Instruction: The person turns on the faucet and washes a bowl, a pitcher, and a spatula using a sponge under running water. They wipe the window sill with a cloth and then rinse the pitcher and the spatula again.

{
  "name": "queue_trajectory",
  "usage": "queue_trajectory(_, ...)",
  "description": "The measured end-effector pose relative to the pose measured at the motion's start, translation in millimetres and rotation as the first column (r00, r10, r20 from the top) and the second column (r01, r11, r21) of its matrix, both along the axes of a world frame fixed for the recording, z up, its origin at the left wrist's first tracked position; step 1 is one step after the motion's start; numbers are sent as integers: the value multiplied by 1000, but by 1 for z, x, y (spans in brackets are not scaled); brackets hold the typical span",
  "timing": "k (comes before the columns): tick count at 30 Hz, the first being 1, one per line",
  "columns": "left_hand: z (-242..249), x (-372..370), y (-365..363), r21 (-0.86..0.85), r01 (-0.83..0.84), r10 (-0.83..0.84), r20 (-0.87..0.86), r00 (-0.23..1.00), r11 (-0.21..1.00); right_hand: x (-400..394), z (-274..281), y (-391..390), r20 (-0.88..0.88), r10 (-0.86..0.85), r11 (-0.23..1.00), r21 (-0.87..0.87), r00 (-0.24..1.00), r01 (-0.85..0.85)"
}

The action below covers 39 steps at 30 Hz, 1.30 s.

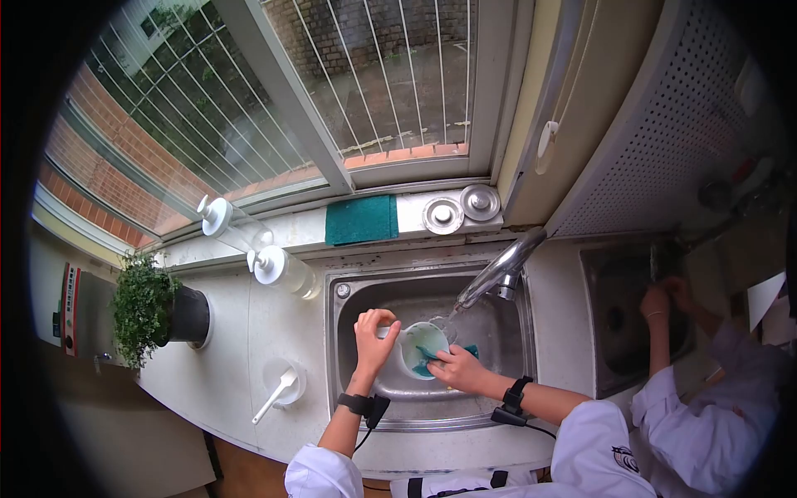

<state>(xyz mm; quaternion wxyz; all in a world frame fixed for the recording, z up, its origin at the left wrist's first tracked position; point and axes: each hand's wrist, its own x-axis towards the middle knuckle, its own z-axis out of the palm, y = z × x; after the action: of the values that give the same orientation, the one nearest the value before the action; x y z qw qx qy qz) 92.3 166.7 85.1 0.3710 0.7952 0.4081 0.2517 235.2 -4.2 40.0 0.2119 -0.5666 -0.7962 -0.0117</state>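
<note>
Partly hidden, teal sponge (429, 362) under right hand (457, 368) inside one cup (420, 346), left hand (374, 330) grasping its side, two bottles (282, 270) on worktop's back edge.

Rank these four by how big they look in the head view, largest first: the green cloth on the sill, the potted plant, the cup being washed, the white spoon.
1. Plant
2. Cloth
3. Cup, held by the left hand, partly hidden by the right hand
4. Spoon, long but thin

I can read no words, brands or numbers anywhere here; the small emblem (621, 458) on my white sleeve (594, 440) is too blurred.
</note>
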Motion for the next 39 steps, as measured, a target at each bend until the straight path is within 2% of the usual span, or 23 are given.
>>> queue_trajectory(1,5,6,-4,133,-66,47,142,989,989,-1,2,1,-13,-35,998,-45,999,35)
queue_trajectory(2,-2,1,-17,-260,-144,181,121,976,955,-1,1,4,-48,-109,992,-64,993,105)
queue_trajectory(3,-11,1,-32,-480,-149,251,155,955,865,-4,-2,5,-81,-181,981,-85,980,174)
queue_trajectory(5,-11,11,-66,-849,27,346,243,906,528,-14,-1,9,-134,-263,962,-108,955,250)
queue_trajectory(7,-73,16,-73,-616,17,302,410,860,788,-28,8,9,-175,-292,955,-112,940,275)
queue_trajectory(8,-76,21,-72,-650,-50,374,370,850,758,-28,7,7,-104,-268,961,-103,958,258)
queue_trajectory(11,-52,13,-44,-626,46,66,154,986,778,-9,0,2,156,-157,986,-33,975,164)
queue_trajectory(14,-46,17,-23,-513,129,-175,-42,984,849,20,-28,-6,433,-44,999,-3,900,51)
queue_trajectory(15,-38,22,-18,-499,146,-234,-117,965,854,13,-28,-4,432,-122,990,-13,894,142)
queue_trajectory(17,-28,40,-18,-434,8,-69,-125,990,901,2,-22,10,447,-277,947,-24,851,321)
queue_trajectory(19,-29,51,-21,-384,-132,93,-117,989,914,-15,-5,17,135,-342,899,-240,930,366)
queue_trajectory(21,-34,50,-24,-352,-119,64,-164,984,928,-27,8,14,-263,-381,881,-394,887,262)
queue_trajectory(22,-35,47,-23,-354,-86,15,-199,980,931,-25,6,10,-222,-339,881,-417,914,225)
queue_trajectory(24,-34,40,-18,-383,58,-196,-332,923,922,-7,-36,2,306,-143,955,-205,941,212)
queue_trajectory(25,-32,39,-14,-420,163,-348,-415,840,893,1,-54,-3,558,-71,982,-109,827,157)
queue_trajectory(26,-28,41,-8,-464,257,-485,-482,730,848,7,-60,-5,802,-85,996,64,591,57)
queue_trajectory(29,-13,61,3,-740,178,-730,-538,422,649,22,-38,2,819,87,988,2,567,-153)
queue_trajectory(31,-12,75,14,-756,251,-792,-538,289,604,19,-36,7,806,18,997,27,592,-67)
queue_trajectory(33,2,78,9,-609,207,-586,-526,617,765,15,-36,9,822,-64,989,-21,566,144)
queue_trajectory(35,-29,78,7,-446,189,-406,-463,788,875,13,-20,25,584,8,897,-364,812,252)
queue_trajectory(37,-53,68,-8,-344,131,-271,-398,876,930,8,-5,31,260,-40,695,-687,965,214)
queue_trajectory(38,-59,65,-9,-309,105,-224,-377,899,945,5,-23,30,38,-206,766,-616,978,185)
queue_trajectory(39,-55,65,-6,-275,75,-174,-356,918,959,9,-27,30,81,-183,808,-555,980,197)
